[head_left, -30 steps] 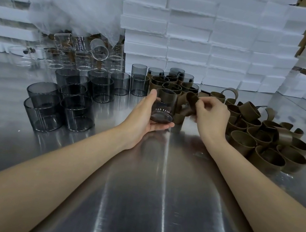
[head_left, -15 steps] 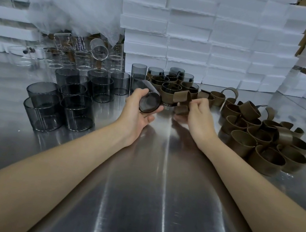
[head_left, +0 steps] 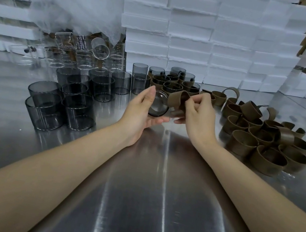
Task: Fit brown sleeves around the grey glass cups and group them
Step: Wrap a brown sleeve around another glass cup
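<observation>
White foam blocks [head_left: 201,33] wall off the back, and below them the steel counter [head_left: 145,195] fills the view. Bare grey cups [head_left: 74,99] stand at 9 to 10 o'clock, about ten by my count. Loose sleeves [head_left: 264,139] are heaped at 3 o'clock, roughly twenty, some hidden behind others. Sleeved cups [head_left: 173,83] cluster at 12 o'clock, about seven. Near the centre, the left grip [head_left: 144,112] curls round one cup [head_left: 159,104], held off the counter and tipped with a round end toward the camera. The right grip [head_left: 194,112] pinches a sleeve [head_left: 177,99] by its rim, just beside the cup at its 2 o'clock; whether they touch I cannot tell. The sleeve is not yet on. To fit it well, I would line up the ring squarely with the cup's end, keep it round rather than squashed, then slide it on evenly while the left grip holds firm.
</observation>
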`<state>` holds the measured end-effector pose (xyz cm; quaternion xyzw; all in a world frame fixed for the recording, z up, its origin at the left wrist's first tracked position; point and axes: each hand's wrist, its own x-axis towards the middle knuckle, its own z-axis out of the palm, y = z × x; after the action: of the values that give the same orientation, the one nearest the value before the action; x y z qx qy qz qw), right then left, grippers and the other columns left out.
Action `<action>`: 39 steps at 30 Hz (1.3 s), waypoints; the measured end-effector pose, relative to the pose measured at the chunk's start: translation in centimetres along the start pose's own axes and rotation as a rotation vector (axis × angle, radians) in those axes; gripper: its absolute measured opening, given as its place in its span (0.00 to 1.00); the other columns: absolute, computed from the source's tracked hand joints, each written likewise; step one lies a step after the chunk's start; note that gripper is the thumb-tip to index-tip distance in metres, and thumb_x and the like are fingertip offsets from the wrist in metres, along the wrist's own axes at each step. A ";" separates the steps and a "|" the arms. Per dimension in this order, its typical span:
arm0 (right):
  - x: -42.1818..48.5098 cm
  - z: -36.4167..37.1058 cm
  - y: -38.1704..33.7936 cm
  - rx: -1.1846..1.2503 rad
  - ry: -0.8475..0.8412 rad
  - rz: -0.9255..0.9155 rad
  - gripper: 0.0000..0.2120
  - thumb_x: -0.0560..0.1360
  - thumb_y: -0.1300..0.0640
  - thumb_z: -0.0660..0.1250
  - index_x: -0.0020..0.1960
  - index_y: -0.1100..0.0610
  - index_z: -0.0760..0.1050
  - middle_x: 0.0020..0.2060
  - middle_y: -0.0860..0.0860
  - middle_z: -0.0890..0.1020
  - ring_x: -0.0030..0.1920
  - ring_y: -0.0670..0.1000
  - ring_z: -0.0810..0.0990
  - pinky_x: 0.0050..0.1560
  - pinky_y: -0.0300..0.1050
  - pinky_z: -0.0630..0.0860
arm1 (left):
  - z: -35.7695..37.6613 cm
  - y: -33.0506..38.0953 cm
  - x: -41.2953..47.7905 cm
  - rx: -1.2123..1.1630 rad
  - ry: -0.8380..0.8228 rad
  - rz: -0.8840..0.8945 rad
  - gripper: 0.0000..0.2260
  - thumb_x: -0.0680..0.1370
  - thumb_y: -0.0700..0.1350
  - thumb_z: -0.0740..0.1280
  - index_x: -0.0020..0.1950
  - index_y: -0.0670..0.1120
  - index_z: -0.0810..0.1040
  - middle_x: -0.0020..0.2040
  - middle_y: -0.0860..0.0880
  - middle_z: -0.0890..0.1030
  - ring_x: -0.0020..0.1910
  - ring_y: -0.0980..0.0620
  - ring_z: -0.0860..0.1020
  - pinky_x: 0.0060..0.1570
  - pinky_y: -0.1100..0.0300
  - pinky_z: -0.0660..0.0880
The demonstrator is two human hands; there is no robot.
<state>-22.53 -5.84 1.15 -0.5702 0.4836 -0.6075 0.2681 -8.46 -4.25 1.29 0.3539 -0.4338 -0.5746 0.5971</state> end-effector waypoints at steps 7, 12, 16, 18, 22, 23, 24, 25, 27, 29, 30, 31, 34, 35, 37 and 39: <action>0.2 -0.4 -0.2 -0.063 0.087 -0.128 0.07 0.80 0.60 0.59 0.44 0.52 0.66 0.34 0.56 0.81 0.34 0.57 0.81 0.31 0.52 0.80 | 0.1 -0.1 -0.1 0.042 -0.033 -0.011 0.18 0.81 0.44 0.65 0.71 0.47 0.71 0.63 0.53 0.72 0.41 0.39 0.84 0.37 0.62 0.80; 0.0 -0.3 -0.3 -0.071 0.075 -0.193 0.09 0.80 0.59 0.60 0.45 0.46 0.67 0.38 0.56 0.82 0.39 0.55 0.82 0.41 0.58 0.80 | 0.0 -0.3 -0.2 0.052 -0.083 -0.023 0.17 0.82 0.38 0.61 0.72 0.46 0.72 0.66 0.48 0.74 0.53 0.35 0.81 0.38 0.62 0.81; -0.3 -0.2 -0.7 -0.072 0.026 -0.239 0.08 0.80 0.58 0.62 0.45 0.47 0.69 0.39 0.54 0.81 0.42 0.57 0.80 0.44 0.55 0.78 | 0.0 -0.1 -0.3 0.069 -0.063 -0.015 0.12 0.83 0.41 0.61 0.64 0.48 0.77 0.65 0.44 0.78 0.48 0.36 0.83 0.38 0.61 0.81; -0.4 -0.1 -0.6 -0.081 -0.013 -0.248 0.05 0.80 0.59 0.62 0.46 0.50 0.71 0.39 0.52 0.80 0.42 0.56 0.79 0.45 0.54 0.77 | 0.1 0.1 -0.3 0.075 -0.050 -0.042 0.10 0.83 0.47 0.61 0.59 0.50 0.80 0.63 0.45 0.80 0.45 0.37 0.84 0.39 0.58 0.81; -0.4 -0.2 -0.6 -0.119 -0.045 -0.282 0.03 0.79 0.59 0.63 0.47 0.54 0.74 0.36 0.43 0.76 0.36 0.41 0.73 0.40 0.42 0.73 | 0.1 0.0 -0.4 0.122 -0.166 -0.002 0.17 0.77 0.56 0.68 0.61 0.48 0.81 0.59 0.47 0.83 0.52 0.43 0.84 0.46 0.52 0.82; -0.4 -0.3 -0.6 -0.108 -0.038 -0.280 0.03 0.79 0.59 0.63 0.47 0.54 0.74 0.36 0.42 0.76 0.36 0.40 0.73 0.40 0.39 0.72 | 0.1 -0.2 -0.5 0.144 -0.198 0.024 0.14 0.78 0.52 0.69 0.61 0.49 0.81 0.59 0.47 0.82 0.54 0.44 0.83 0.47 0.52 0.82; -0.4 -0.3 -0.6 -0.094 -0.033 -0.276 0.03 0.79 0.59 0.63 0.47 0.53 0.74 0.37 0.42 0.77 0.36 0.39 0.73 0.40 0.39 0.72 | 0.2 -0.4 -0.4 0.163 -0.218 0.048 0.12 0.78 0.47 0.70 0.61 0.49 0.81 0.58 0.46 0.82 0.55 0.46 0.83 0.47 0.53 0.81; -0.4 -0.4 -0.7 -0.085 -0.032 -0.272 0.03 0.79 0.59 0.64 0.47 0.53 0.74 0.37 0.42 0.77 0.37 0.40 0.74 0.41 0.40 0.73 | 0.2 -0.6 -0.4 0.178 -0.220 0.067 0.12 0.78 0.43 0.70 0.61 0.49 0.81 0.58 0.45 0.82 0.55 0.47 0.82 0.47 0.52 0.81; -0.4 -0.4 -0.7 -0.095 -0.041 -0.280 0.03 0.79 0.58 0.65 0.47 0.52 0.76 0.38 0.42 0.79 0.39 0.41 0.76 0.43 0.40 0.75 | 0.2 -0.7 -0.2 0.181 -0.197 0.083 0.13 0.78 0.38 0.68 0.62 0.47 0.80 0.59 0.44 0.82 0.56 0.47 0.82 0.48 0.51 0.82; -0.5 -0.3 -0.8 -0.105 -0.056 -0.292 0.03 0.79 0.57 0.65 0.48 0.52 0.77 0.39 0.41 0.81 0.41 0.40 0.79 0.45 0.38 0.76 | 0.0 -0.7 -0.1 0.168 -0.158 0.089 0.14 0.79 0.36 0.66 0.64 0.45 0.79 0.59 0.44 0.81 0.55 0.49 0.82 0.46 0.53 0.82; -0.6 -0.3 -0.9 -0.104 -0.066 -0.290 0.04 0.79 0.57 0.65 0.49 0.52 0.79 0.40 0.41 0.81 0.43 0.40 0.79 0.47 0.38 0.76 | -0.1 -0.6 0.0 0.157 -0.144 0.087 0.15 0.79 0.35 0.66 0.64 0.44 0.79 0.60 0.44 0.80 0.54 0.50 0.83 0.46 0.55 0.82; -0.6 -0.2 -0.9 -0.114 -0.078 -0.288 0.06 0.80 0.56 0.64 0.51 0.53 0.80 0.42 0.41 0.82 0.44 0.39 0.80 0.48 0.37 0.76 | -0.1 -0.6 0.0 0.148 -0.135 0.085 0.15 0.79 0.35 0.66 0.65 0.43 0.78 0.60 0.43 0.80 0.53 0.51 0.83 0.45 0.56 0.81; -0.7 -0.1 -1.0 -0.205 -0.145 -0.280 0.13 0.82 0.55 0.59 0.61 0.53 0.78 0.48 0.39 0.80 0.48 0.30 0.76 0.50 0.24 0.69 | -0.1 -0.7 0.0 0.156 -0.130 0.090 0.14 0.79 0.35 0.65 0.65 0.42 0.78 0.60 0.42 0.81 0.52 0.50 0.84 0.45 0.57 0.81; -0.7 0.0 -1.0 -0.229 -0.187 -0.258 0.14 0.83 0.56 0.57 0.65 0.53 0.76 0.51 0.40 0.79 0.49 0.30 0.75 0.51 0.21 0.66 | -0.1 -0.7 0.0 0.159 -0.132 0.098 0.14 0.79 0.35 0.65 0.64 0.43 0.78 0.59 0.43 0.81 0.52 0.50 0.83 0.45 0.57 0.81; -0.9 0.1 -0.9 -0.252 -0.293 -0.203 0.17 0.83 0.57 0.55 0.71 0.53 0.68 0.56 0.44 0.77 0.55 0.36 0.74 0.54 0.21 0.65 | -0.1 -0.8 0.1 0.137 -0.142 0.111 0.13 0.79 0.34 0.64 0.63 0.43 0.79 0.57 0.45 0.83 0.51 0.52 0.84 0.44 0.58 0.81; -1.1 0.3 -0.9 -0.244 -0.355 -0.162 0.18 0.83 0.59 0.55 0.72 0.52 0.64 0.58 0.46 0.76 0.59 0.45 0.75 0.60 0.32 0.69 | -0.1 -0.7 0.0 0.117 -0.152 0.117 0.13 0.79 0.33 0.64 0.61 0.43 0.80 0.53 0.48 0.84 0.49 0.55 0.84 0.42 0.60 0.81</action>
<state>-21.80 -4.66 1.41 -0.7333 0.4512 -0.4545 0.2283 -8.61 -4.34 0.57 0.3179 -0.5306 -0.5375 0.5732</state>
